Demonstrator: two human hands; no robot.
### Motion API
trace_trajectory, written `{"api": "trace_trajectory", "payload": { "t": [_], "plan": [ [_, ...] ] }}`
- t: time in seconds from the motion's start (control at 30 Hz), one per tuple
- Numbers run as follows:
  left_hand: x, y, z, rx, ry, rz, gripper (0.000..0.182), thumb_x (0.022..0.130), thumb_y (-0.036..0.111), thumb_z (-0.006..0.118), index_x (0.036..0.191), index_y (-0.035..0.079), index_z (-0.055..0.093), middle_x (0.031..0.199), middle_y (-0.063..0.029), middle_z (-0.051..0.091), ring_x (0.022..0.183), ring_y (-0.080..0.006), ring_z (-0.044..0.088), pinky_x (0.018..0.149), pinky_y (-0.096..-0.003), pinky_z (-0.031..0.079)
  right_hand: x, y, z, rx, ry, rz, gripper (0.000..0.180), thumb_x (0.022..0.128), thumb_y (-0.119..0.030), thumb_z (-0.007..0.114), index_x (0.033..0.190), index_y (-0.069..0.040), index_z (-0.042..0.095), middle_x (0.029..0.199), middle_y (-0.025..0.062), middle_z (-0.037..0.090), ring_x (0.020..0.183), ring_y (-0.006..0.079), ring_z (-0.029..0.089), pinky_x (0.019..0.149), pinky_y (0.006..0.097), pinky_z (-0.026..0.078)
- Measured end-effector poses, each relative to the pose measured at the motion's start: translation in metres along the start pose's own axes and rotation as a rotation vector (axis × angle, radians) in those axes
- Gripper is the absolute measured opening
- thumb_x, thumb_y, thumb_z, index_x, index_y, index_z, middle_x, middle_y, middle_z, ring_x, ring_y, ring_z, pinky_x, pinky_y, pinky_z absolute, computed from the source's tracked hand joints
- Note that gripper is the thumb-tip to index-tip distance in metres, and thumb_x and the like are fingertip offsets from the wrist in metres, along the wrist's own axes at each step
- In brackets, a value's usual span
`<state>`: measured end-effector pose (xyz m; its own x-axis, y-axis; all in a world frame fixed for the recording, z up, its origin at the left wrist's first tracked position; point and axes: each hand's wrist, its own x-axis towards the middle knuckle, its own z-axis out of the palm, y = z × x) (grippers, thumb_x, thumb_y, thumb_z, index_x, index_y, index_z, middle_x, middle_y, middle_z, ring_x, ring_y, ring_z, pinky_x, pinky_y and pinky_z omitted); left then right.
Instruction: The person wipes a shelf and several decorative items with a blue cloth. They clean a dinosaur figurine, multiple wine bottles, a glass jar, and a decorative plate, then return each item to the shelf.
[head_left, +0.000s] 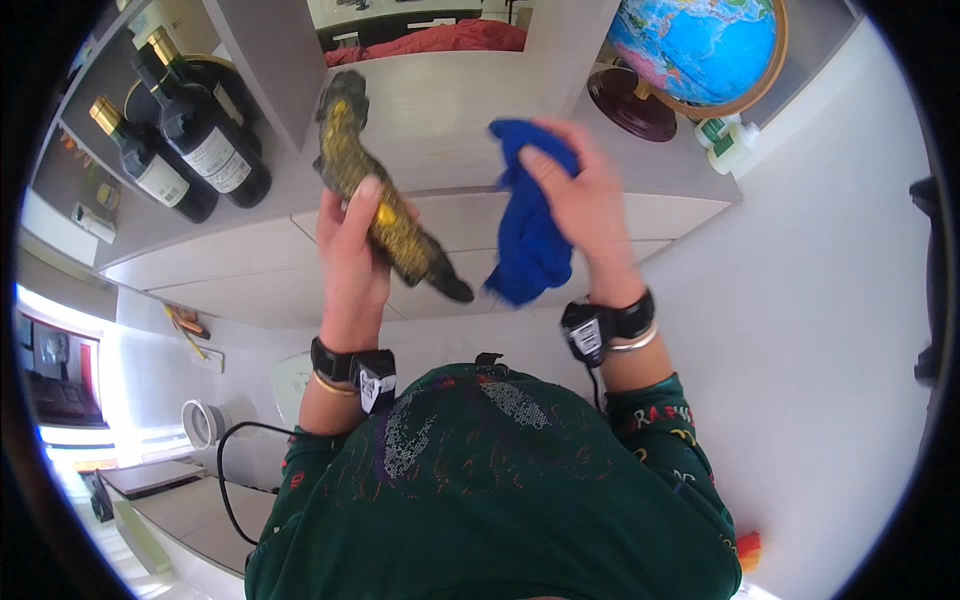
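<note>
My left hand (356, 244) grips a long, dark figurine (352, 161) with gold-yellow scaly patches, perhaps a fish or dragon carving. It is held tilted, its narrow dark end pointing down to the right. In my right hand (589, 187) is a bunched blue cloth (534, 236), its lower part hanging down. The cloth and figurine are apart. Both are held in front of a pale wood-grain cabinet (457, 112), over its top shelf surface and drawer fronts (225, 262).
Several dark wine bottles (210, 154) stand on the cabinet at left. A globe (694, 49) on a dark round base (632, 105) stands at right, beside small white bottles (733, 148). Behind the opening lies a red cloth (450, 37). A white bin (204, 424) is on the floor at left.
</note>
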<state>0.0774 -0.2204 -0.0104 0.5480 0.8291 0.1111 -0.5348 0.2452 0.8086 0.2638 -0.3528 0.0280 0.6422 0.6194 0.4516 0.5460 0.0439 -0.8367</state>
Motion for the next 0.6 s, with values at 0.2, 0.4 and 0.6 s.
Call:
{"api": "trace_trajectory", "payload": {
  "t": [0.2, 0.4, 0.6],
  "plan": [
    [-0.016, 0.021, -0.064, 0.135, -0.209, 0.059, 0.061, 0.085, 0.039, 0.074, 0.125, 0.001, 0.049, 0.106, -0.0173, 0.059, 0.083, -0.0263, 0.066, 0.070, -0.0371, 0.056, 0.099, 0.011, 0.010, -0.464, 0.163, -0.347, 0.052, 0.082, -0.027, 0.079, 0.125, -0.006, 0.059, 0.121, 0.0209, 0.064, 0.102, 0.0374, 0.067, 0.089, 0.0432, 0.055],
    [-0.042, 0.056, -0.123, 0.158, -0.152, 0.076, 0.096, 0.058, 0.045, 0.097, 0.124, -0.003, 0.047, 0.098, -0.0141, 0.062, 0.075, -0.0276, 0.067, 0.062, -0.0375, 0.056, 0.111, 0.074, 0.071, -1.046, -0.273, 0.074, 0.063, 0.093, -0.046, 0.061, 0.142, -0.008, 0.048, 0.146, 0.0242, 0.044, 0.133, 0.0469, 0.044, 0.108, 0.0579, 0.039],
    [-0.054, 0.069, -0.168, 0.209, -0.147, 0.062, 0.089, 0.059, 0.041, 0.098, 0.116, -0.001, 0.045, 0.093, -0.0171, 0.061, 0.071, -0.0284, 0.066, 0.060, -0.0381, 0.057, 0.184, 0.130, 0.099, -0.993, -0.251, 0.196, 0.064, 0.094, -0.049, 0.057, 0.141, -0.006, 0.050, 0.147, 0.0215, 0.047, 0.136, 0.0430, 0.042, 0.110, 0.0585, 0.035]
  ]
}}
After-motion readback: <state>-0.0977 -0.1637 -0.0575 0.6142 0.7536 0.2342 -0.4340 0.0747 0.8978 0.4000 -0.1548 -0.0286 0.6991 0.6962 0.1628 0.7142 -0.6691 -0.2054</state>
